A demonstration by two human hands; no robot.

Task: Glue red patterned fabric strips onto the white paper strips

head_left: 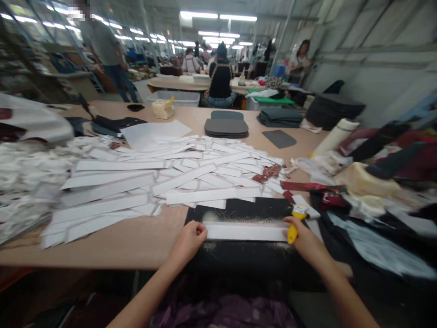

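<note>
A long white strip (246, 231) lies across a black, glue-marked sheet (239, 259) at the table's front edge. Its left end is pinched by my left hand (193, 237), whose fingers are closed. At the strip's right end is my right hand (300, 232), with a yellow-handled brush (292, 231) in its fingers, bristles pointing up and away. Whether the right fingertips also grip the strip is hard to tell. Beyond the black sheet, many white strips (201, 171) are spread in overlapping layers, with a patterned reddish-brown piece (268, 173) at their right side.
Dark grey rounded panels (226, 128) and a white tub (163, 109) stand at the table's back. Scraps (27, 168) heap at the left; a pale bottle (336, 136) and cloths crowd the right. People are visible beyond.
</note>
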